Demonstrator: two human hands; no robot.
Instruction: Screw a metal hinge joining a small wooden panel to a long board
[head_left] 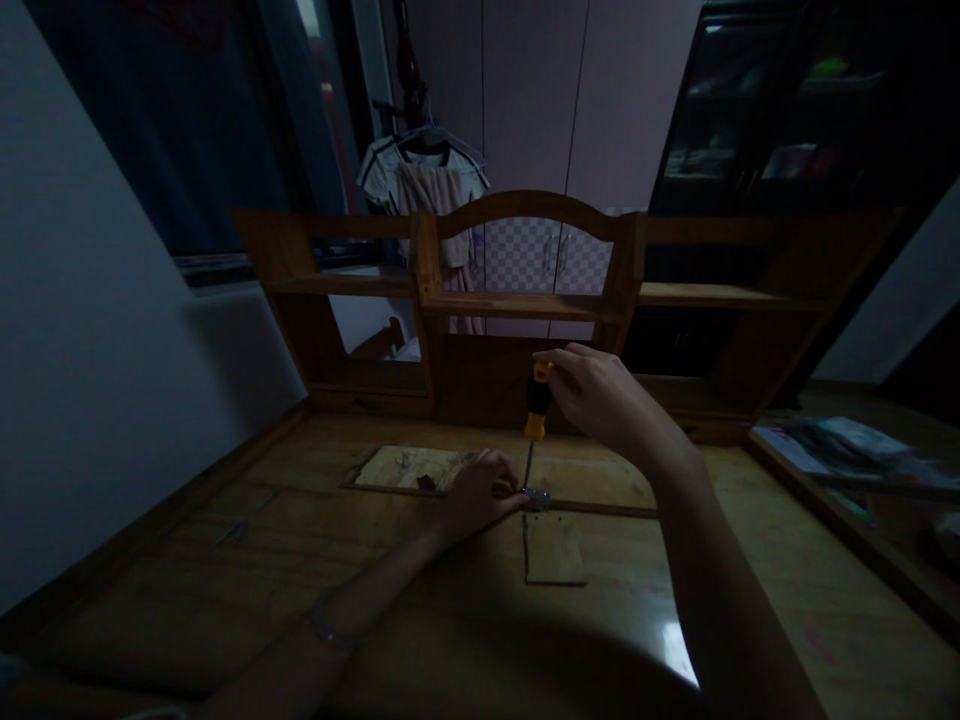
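Note:
My right hand (pixel 589 385) grips the black-and-yellow handle of a screwdriver (pixel 537 405) from above. The screwdriver stands nearly upright, its tip down at a small shiny metal fitting (pixel 537 496), perhaps a hinge. My left hand (pixel 484 490) pinches at the left end of that fitting with thumb and fingers; the exact contact is dim. Under both hands lies a long wooden board (pixel 600 482), and the fitting sits at its near edge. Just in front of it rests a small square wooden board (pixel 555 552) with dark holes near its far edge.
Everything is on a wooden desktop (pixel 360 620). At its back stands a wooden shelf unit (pixel 525 305). Several thin metal pieces (pixel 244 522) lie to the left. Papers and a dark bundle (pixel 840 445) are at the right, beyond a raised wooden edge (pixel 832 520). A wall borders the left side.

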